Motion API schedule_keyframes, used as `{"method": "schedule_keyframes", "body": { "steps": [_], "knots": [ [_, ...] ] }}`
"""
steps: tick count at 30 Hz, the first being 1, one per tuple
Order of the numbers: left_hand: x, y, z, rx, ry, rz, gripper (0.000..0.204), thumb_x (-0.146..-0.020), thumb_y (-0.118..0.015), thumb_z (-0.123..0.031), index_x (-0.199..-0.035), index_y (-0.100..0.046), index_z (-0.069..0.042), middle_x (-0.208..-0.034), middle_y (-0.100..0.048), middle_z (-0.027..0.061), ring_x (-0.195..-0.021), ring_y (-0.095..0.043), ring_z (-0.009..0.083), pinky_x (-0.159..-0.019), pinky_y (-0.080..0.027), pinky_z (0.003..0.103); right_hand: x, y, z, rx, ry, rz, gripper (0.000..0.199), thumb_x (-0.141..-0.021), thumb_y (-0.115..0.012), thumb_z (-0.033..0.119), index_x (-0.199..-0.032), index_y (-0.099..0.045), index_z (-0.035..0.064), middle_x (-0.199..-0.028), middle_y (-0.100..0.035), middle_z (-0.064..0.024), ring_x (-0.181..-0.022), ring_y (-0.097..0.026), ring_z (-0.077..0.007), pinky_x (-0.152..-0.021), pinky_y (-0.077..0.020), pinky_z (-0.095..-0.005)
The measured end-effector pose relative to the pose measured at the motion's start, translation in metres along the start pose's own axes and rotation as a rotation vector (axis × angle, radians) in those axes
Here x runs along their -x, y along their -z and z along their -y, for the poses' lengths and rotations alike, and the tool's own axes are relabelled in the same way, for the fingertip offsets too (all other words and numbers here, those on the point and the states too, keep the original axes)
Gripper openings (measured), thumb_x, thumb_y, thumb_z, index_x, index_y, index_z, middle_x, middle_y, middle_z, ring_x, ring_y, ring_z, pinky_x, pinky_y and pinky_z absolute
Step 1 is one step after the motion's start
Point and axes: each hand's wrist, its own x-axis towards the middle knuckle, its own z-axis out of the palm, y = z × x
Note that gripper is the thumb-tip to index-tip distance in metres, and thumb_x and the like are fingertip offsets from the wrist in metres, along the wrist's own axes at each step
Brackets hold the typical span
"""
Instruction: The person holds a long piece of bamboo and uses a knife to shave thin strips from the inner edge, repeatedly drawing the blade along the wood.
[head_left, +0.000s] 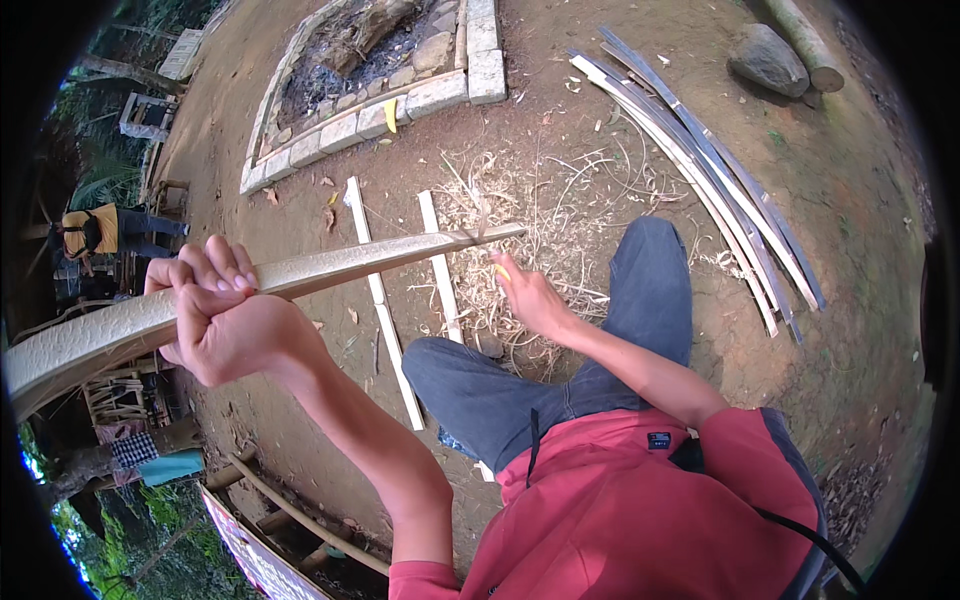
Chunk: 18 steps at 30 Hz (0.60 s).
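My left hand (235, 320) is closed around a long pale bamboo slat (350, 262). The slat runs from the left edge of the view toward the middle, narrowing to a tip over my lap. Near that tip my right hand (537, 302) grips a knife (501, 271) with a yellowish handle, mostly covered by my fingers. Its thin blade crosses the slat just short of the tip. Curled shavings (550, 235) lie heaped on the ground below, between and beyond my knees. Two pale strips, one farther left (382, 310) and one nearer the heap (441, 268), lie under the slat.
Several long bamboo strips (690, 150) lie bundled on the bare soil at right. A boulder (768, 60) and a log (806, 45) are beyond them. Ahead is a stone-edged fire pit (427, 98). Another person (105, 228) stands far left; a banner (255, 550) is lower left.
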Motion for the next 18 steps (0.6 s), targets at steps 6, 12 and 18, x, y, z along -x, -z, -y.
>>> {"method": "schedule_keyframes", "body": {
  "steps": [6,12,18],
  "knots": [
    [-0.005,0.010,0.003,0.045,0.007,-0.047,0.013,-0.086,-0.040,-0.006,-0.073,-0.039,-0.006,-0.056,-0.031,0.0034,-0.046,-0.029,0.0128,-0.041,-0.023,0.024,0.012,0.019,0.053,-0.236,0.211,-0.262,0.035,-0.099,-0.048,0.008,-0.130,-0.036,-0.0010,-0.083,-0.064,-0.0214,-0.067,-0.068,-0.0317,-0.055,-0.0495,-0.0430],
    [-0.009,0.011,0.007,0.207,0.049,0.038,0.010,-0.070,-0.038,0.006,-0.072,-0.036,-0.004,-0.058,-0.031,0.0047,-0.044,-0.030,0.0116,-0.038,-0.026,0.024,0.001,-0.012,-0.058,-0.031,-0.057,0.003,0.044,-0.099,-0.046,0.006,-0.140,-0.032,0.0007,-0.060,-0.054,-0.0098,-0.039,-0.050,-0.0189,-0.034,-0.0440,-0.0290],
    [-0.002,0.005,0.003,-0.014,-0.011,-0.094,0.011,-0.084,-0.040,-0.005,-0.073,-0.039,-0.007,-0.058,-0.032,0.0034,-0.046,-0.030,0.0130,-0.041,-0.024,0.024,-0.006,0.016,0.046,-0.181,0.452,-0.466,0.043,-0.101,-0.043,0.008,-0.142,-0.032,0.0017,-0.056,-0.049,-0.0038,-0.037,-0.044,-0.0136,-0.031,-0.0368,-0.0262]
  ]
}}
